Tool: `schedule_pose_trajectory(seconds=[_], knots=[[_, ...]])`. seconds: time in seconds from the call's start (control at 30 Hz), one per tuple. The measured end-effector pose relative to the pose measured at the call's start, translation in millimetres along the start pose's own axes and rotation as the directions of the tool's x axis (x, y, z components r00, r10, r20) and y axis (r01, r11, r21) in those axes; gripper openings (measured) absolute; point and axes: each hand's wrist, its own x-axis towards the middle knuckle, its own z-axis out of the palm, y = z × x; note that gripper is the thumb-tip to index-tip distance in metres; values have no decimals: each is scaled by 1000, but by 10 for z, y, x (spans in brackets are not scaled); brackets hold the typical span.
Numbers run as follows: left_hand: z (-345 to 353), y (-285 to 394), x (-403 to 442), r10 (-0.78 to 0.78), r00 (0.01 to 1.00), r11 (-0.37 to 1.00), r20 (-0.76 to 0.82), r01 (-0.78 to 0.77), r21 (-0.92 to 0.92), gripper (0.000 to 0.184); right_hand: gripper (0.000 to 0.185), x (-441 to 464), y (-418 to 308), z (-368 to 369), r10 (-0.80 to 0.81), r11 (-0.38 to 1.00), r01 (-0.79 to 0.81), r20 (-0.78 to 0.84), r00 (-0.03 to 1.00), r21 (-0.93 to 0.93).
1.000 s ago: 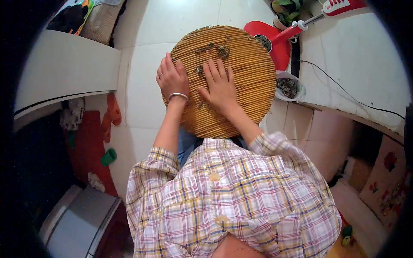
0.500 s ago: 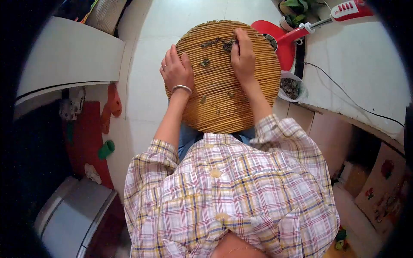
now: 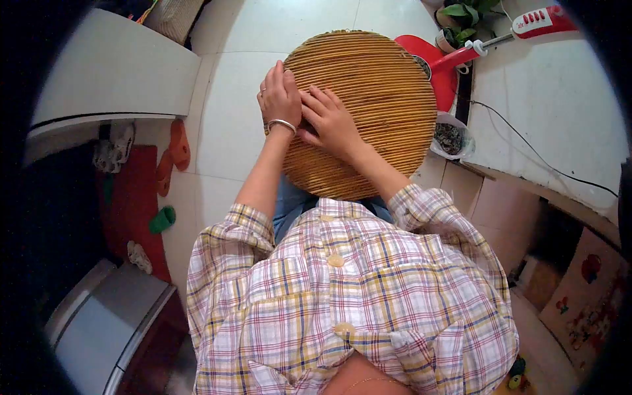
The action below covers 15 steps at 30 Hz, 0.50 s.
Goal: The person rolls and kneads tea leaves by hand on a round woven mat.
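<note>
A round ribbed wicker tray rests over my lap. My left hand, with a bracelet at the wrist, lies at the tray's left rim, its fingers stretched out. Close against it, my right hand sits cupped on the tray, fingers slightly apart and pointing toward the left hand. What lies beneath and between the two hands is hidden. Only faint specks show on the ribbed surface.
To the right stand a clear plastic bag of dark dried leaves and a red round base with a pole. A black cable crosses the white surface. Orange slippers and a green cup-like object lie at left.
My right hand has moved left and toward me, from the tray's far part to beside my left hand. The dark leaf clumps no longer show on the tray. My view shifted slightly.
</note>
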Motion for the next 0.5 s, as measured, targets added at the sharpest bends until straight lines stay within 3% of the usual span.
schedule_pose_trajectory(seconds=[0.17, 0.23, 0.37, 0.47, 0.5], knots=[[-17, 29, -24, 33, 999, 997, -12, -32, 65, 51, 22, -418, 30, -197, -25, 998, 28, -70, 997, 49], [11, 11, -47, 43, 999, 995, -28, -41, 86, 51, 20, -552, 79, -347, 210, 970, -191, -123, 970, 153], [26, 25, -41, 56, 996, 992, -65, -48, 118, 50, 27, -786, 40, -510, 395, 908, -358, -158, 905, 218], [38, 42, -44, 56, 996, 989, -77, -45, 138, 49, 55, -757, -79, -358, 415, 894, -417, -49, 909, -162], [51, 28, -35, 56, 996, 989, -76, -45, 140, 49, 55, -617, -76, -287, 415, 894, -418, -49, 908, -160]])
